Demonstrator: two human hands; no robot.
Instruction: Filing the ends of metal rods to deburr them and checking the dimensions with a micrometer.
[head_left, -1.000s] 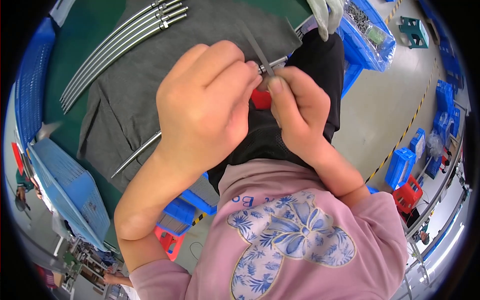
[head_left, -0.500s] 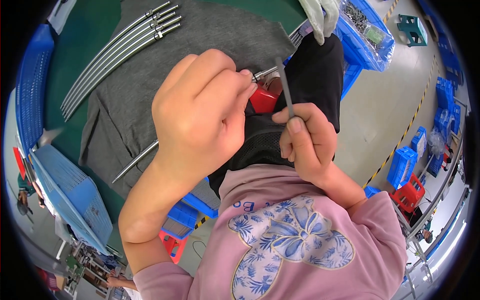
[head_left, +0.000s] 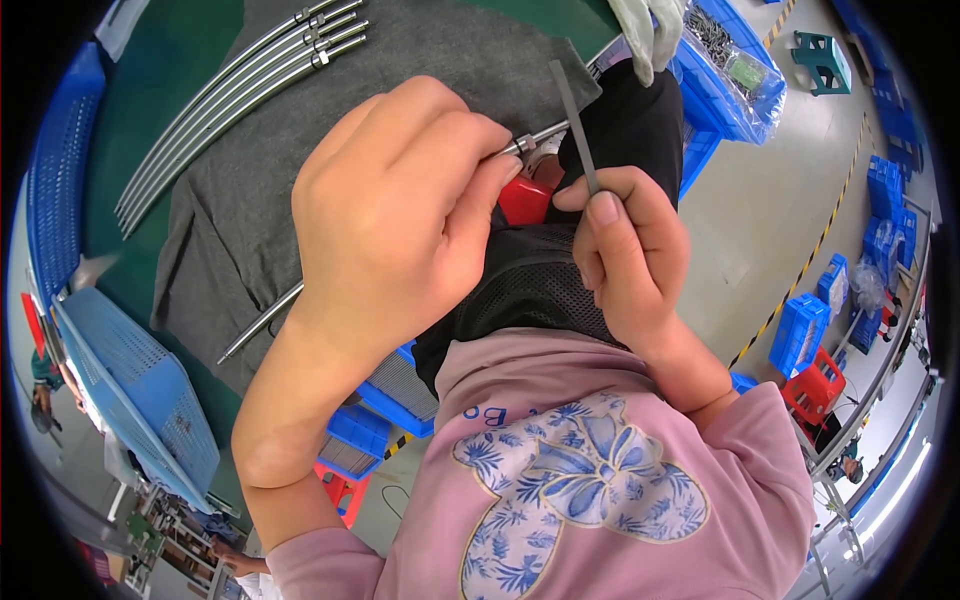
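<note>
Slim shiny metal rod [head_left: 262, 325], slanted, pinched near one end by the left fingers [head_left: 493, 132], with a thicker collar [head_left: 522, 145] and a thin straight tip poking out just beyond them to the right; the long tapered end shows on the other side, down-left of those fingers, middle stretch hidden behind hand and forearm. Flat narrow strip [head_left: 574, 125], dull dark grey, straight, lower end gripped by the right fingers [head_left: 606, 208], rest sticking up above them with a slight left lean. Strip crosses the rod's tip in view, between both sets of fingers, can't tell if touching.
</note>
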